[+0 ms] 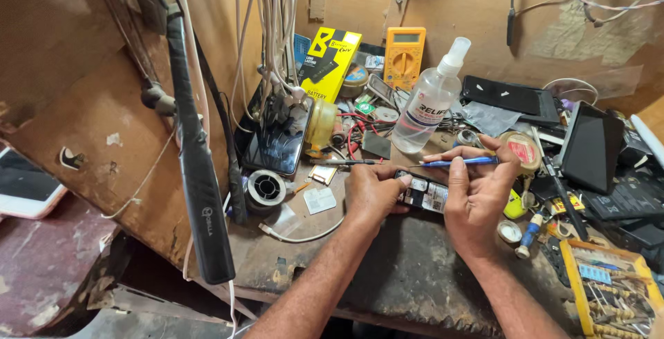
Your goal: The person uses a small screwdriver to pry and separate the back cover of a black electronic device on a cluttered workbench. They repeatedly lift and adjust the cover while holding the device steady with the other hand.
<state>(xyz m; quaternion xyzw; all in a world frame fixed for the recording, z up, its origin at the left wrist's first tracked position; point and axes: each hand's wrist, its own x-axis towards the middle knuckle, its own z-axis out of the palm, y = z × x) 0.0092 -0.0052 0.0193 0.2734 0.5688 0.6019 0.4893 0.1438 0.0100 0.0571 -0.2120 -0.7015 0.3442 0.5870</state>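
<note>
My left hand (373, 192) presses down on a small opened phone (423, 194) that lies on the dark worn workbench (408, 270). My right hand (477, 197) grips a blue-handled screwdriver (460, 162), held level with its thin tip pointing left just above the phone's upper end. The fingers of both hands meet over the phone, whose exposed back shows labels. Parts of the phone are hidden under my fingers.
A clear spray bottle (429, 104) stands just behind the phone. A yellow multimeter (404, 55), a yellow box (330, 62), a dark phone (277, 147), a solder spool (265, 189), a tablet (591, 147) and a yellow bit case (609, 290) crowd the bench. Cables hang at left.
</note>
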